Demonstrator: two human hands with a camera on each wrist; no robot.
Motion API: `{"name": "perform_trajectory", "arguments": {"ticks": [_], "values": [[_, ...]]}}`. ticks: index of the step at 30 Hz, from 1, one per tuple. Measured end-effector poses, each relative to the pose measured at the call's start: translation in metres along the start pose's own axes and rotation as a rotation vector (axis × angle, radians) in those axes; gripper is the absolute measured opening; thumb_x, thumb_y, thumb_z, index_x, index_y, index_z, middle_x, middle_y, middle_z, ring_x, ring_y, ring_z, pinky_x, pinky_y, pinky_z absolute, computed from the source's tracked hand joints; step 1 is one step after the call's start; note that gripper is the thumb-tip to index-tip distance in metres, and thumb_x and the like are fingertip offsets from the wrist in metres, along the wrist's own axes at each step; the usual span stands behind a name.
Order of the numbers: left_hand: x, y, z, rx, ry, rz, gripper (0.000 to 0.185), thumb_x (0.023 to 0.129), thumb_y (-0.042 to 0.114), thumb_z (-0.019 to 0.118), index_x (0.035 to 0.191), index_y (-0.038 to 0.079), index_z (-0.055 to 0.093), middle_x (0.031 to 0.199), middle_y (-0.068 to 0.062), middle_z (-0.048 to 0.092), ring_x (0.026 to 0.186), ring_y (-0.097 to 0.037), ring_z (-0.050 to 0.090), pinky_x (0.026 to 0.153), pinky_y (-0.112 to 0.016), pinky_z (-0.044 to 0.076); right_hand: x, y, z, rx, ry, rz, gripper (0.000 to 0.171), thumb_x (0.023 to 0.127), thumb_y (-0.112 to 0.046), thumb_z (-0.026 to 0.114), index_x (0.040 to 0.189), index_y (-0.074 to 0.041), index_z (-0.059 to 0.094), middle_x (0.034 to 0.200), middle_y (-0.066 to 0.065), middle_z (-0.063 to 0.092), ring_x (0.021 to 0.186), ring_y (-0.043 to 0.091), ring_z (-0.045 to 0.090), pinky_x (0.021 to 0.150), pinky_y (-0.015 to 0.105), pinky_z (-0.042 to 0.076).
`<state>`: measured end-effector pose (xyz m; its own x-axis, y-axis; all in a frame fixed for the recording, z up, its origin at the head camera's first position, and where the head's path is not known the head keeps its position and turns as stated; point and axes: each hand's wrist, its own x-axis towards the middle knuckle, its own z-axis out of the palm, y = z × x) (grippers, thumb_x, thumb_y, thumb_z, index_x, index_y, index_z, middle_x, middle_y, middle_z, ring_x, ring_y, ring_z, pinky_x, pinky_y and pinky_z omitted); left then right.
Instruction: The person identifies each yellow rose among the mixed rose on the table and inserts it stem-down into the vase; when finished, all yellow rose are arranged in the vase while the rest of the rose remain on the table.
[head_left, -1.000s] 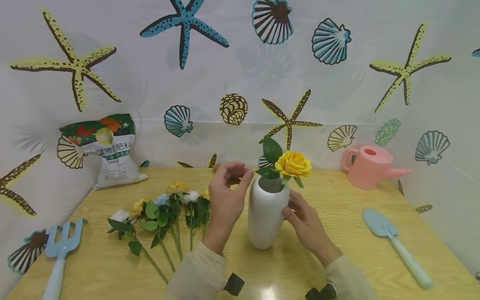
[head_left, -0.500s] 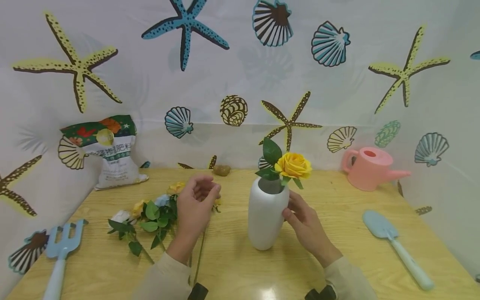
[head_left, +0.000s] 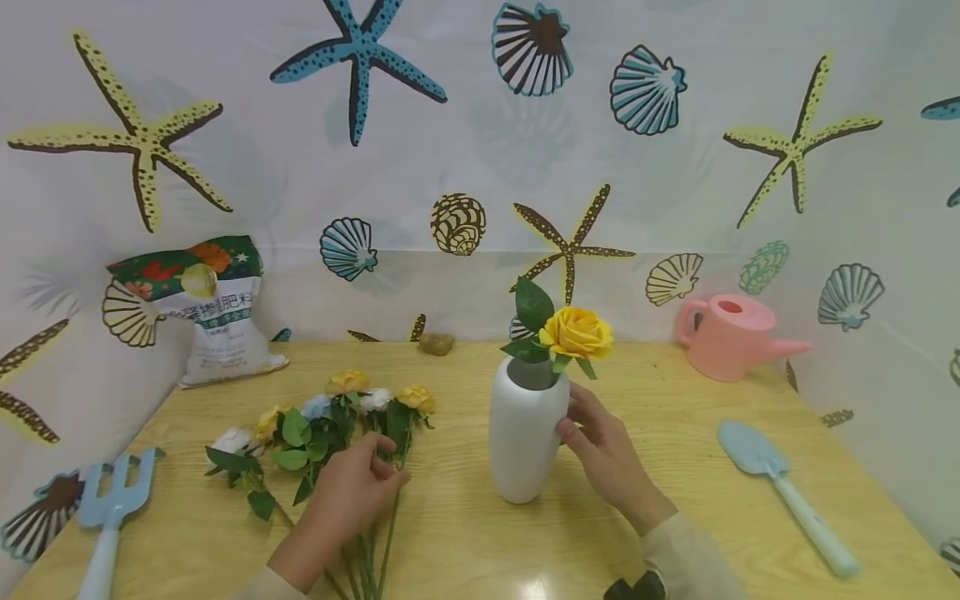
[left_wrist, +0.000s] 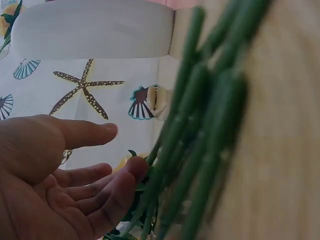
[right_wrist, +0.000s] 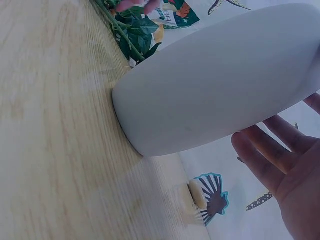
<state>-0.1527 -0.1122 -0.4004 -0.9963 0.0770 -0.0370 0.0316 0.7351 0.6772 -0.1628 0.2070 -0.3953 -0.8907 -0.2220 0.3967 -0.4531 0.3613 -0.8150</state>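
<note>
A white vase point(head_left: 527, 429) stands upright on the table, a yellow rose point(head_left: 576, 332) with green leaves leaning out of its mouth. My right hand point(head_left: 611, 454) holds the vase's right side, thumb at the front and fingers partly hidden behind it. In the right wrist view, fingertips point(right_wrist: 241, 142) lie against the vase wall point(right_wrist: 210, 90). My left hand point(head_left: 351, 487) is over a bunch of artificial flowers point(head_left: 318, 425), yellow, white and blue. The left wrist view shows that hand point(left_wrist: 75, 175) with fingers and thumb apart, fingertips right by the green stems point(left_wrist: 200, 125).
A pale blue hand fork point(head_left: 116, 500) lies at the left, a matching trowel point(head_left: 780, 492) at the right. Behind stand a fertilizer bag point(head_left: 225, 325) and a pink watering can point(head_left: 729, 337). A brown stone point(head_left: 437, 343) sits at the table's back edge, before a patterned cloth.
My left hand has moved from beside the vase's mouth leftward and down to the flower stems. My right hand has stayed at the vase, which has not moved.
</note>
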Motion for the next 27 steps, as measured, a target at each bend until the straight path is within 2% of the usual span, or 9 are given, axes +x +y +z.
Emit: {"name": "perform_trajectory", "arguments": {"ticks": [4, 14, 27], "values": [[-0.007, -0.006, 0.002, 0.039, -0.055, -0.03, 0.044, 0.087, 0.02, 0.079, 0.123, 0.001, 0.063, 0.078, 0.002, 0.071, 0.067, -0.011, 0.065, 0.061, -0.035, 0.054, 0.001, 0.001, 0.0, 0.0, -0.007, -0.008, 0.042, 0.107, -0.02, 0.052, 0.148, -0.016, 0.045, 0.137, 0.019, 0.062, 0.114, 0.024, 0.064, 0.085, 0.029, 0.058], [-0.009, -0.003, 0.006, 0.073, -0.106, -0.008, 0.043, 0.083, 0.013, 0.082, 0.12, 0.001, 0.064, 0.071, 0.003, 0.067, 0.06, -0.01, 0.06, 0.061, -0.035, 0.052, 0.003, 0.002, -0.002, 0.002, -0.009, -0.015, 0.043, 0.106, -0.02, 0.053, 0.148, -0.016, 0.045, 0.138, 0.018, 0.061, 0.113, 0.016, 0.064, 0.085, 0.03, 0.058], [-0.008, 0.002, 0.013, 0.068, -0.11, 0.022, 0.045, 0.079, 0.006, 0.084, 0.119, -0.002, 0.063, 0.068, 0.001, 0.065, 0.058, -0.011, 0.06, 0.055, -0.03, 0.05, 0.003, 0.003, -0.002, -0.007, -0.01, -0.021, 0.043, 0.107, -0.021, 0.052, 0.149, -0.016, 0.044, 0.137, 0.018, 0.061, 0.113, 0.016, 0.064, 0.085, 0.03, 0.058]]}}
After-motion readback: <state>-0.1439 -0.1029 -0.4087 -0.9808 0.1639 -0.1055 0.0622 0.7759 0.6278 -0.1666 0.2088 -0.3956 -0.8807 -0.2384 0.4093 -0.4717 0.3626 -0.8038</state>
